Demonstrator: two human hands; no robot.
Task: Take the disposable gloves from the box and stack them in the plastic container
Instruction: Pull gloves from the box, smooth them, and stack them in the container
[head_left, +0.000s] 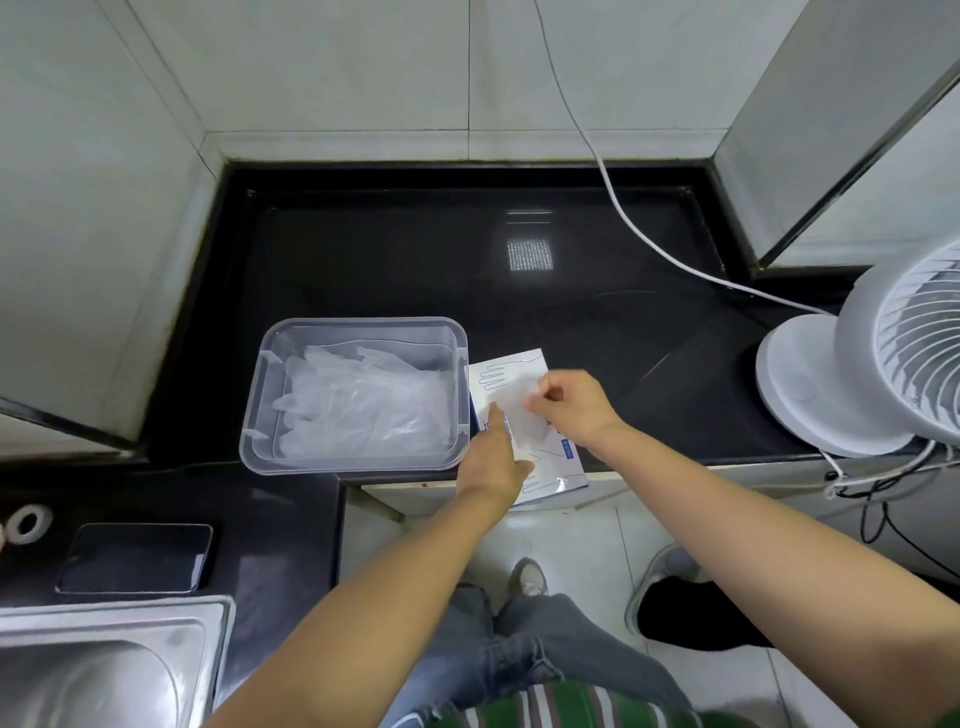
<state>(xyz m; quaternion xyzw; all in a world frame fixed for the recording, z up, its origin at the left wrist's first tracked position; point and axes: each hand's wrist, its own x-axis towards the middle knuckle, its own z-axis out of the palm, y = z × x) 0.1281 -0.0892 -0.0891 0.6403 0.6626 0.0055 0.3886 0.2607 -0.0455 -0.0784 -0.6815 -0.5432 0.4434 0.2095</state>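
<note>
The box lies on the black tabletop, touching the right side of the plastic container, where a pile of clear gloves lies. The left hand presses on the box with straight fingers. The right hand pinches what seems a thin translucent glove at the box's opening.

A black stone counter runs along the tiled wall. The clear plastic container sits near its front edge, and the white box touches the container's right side, its near end jutting past the edge. A white fan stands far right, with a white cable trailing behind it. On the near-left stretch lie a dark phone and a tape roll, beside a steel sink.
</note>
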